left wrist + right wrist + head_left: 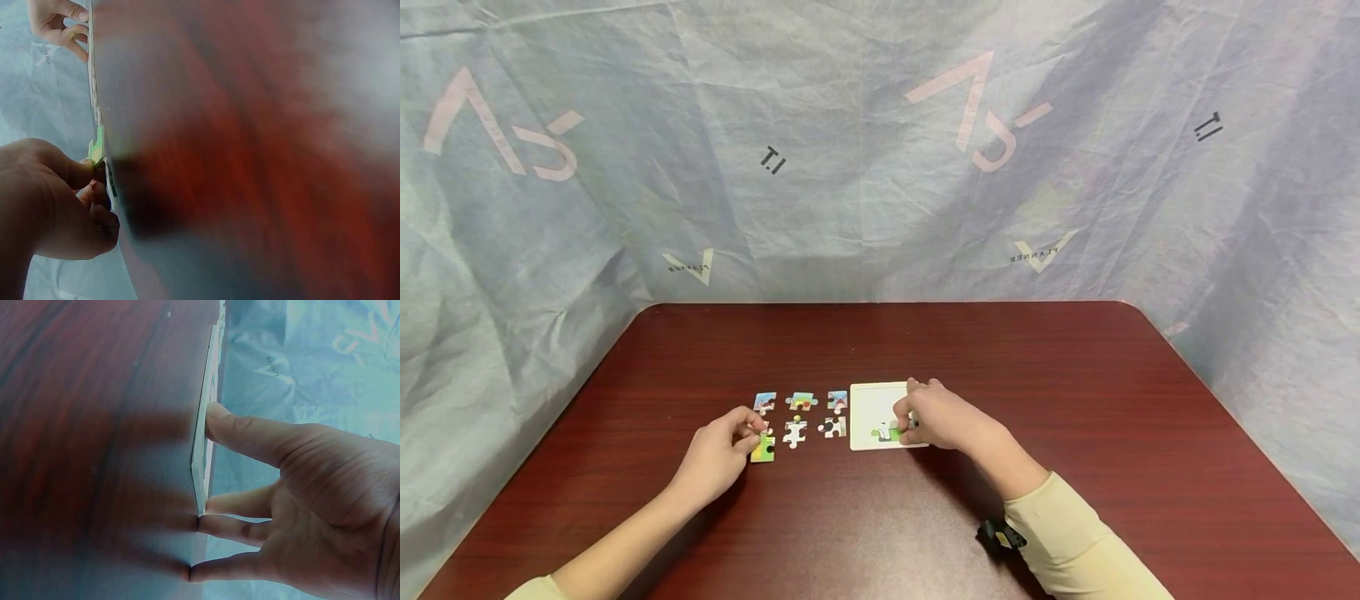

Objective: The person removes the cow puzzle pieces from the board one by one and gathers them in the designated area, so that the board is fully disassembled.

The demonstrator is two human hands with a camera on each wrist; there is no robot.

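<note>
A white puzzle tray (871,408) lies on the table with green-and-white jigsaw pieces (883,432) in its lower right part. My right hand (942,414) reaches over the tray's right side, fingers and thumb pressing down there and hiding that corner. In the right wrist view, the thumb (219,412) touches the tray's near edge while the other fingers extend to its corner and the tabletop. Left of the tray, my left hand (718,450) pinches a jigsaw piece between thumb and fingers, beside a green-and-yellow piece (763,448). A tilted green edge (97,147) shows at the left thumb.
Loose jigsaw pieces lie in two rows between the left hand and the tray, among them a white one (795,432), a black-and-white one (832,427) and a blue one (837,401). The dark red table (1000,350) meets hanging grey cloth (865,208) behind.
</note>
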